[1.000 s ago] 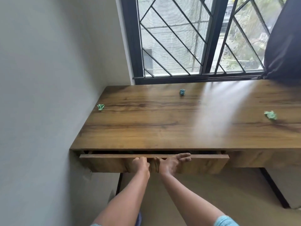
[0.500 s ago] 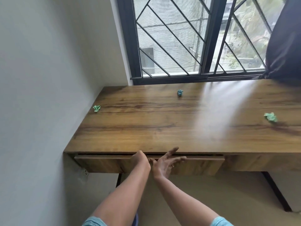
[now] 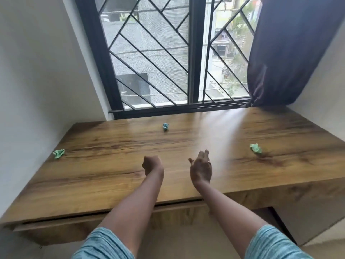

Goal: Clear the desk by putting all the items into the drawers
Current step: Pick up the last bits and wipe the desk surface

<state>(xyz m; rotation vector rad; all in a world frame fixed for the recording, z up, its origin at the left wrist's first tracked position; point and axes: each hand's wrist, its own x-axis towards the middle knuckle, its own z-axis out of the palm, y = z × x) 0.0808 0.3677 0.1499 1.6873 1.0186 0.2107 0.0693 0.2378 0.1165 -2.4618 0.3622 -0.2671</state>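
Note:
Three crumpled green paper balls lie on the wooden desk: one at the left edge, one near the window, one at the right. My left hand hovers over the middle of the desk with fingers curled and nothing in it. Beside it my right hand is raised with fingers straight, holding nothing. The drawer under the desk's front edge stands slightly out.
A white wall borders the desk on the left. A barred window runs behind it, with a dark curtain hanging at the back right. Pale floor shows below the desk.
Both hands have left the drawer front and risen over the desk top. The drawer has gone in from its wider opening. The view has moved closer and tilted up.

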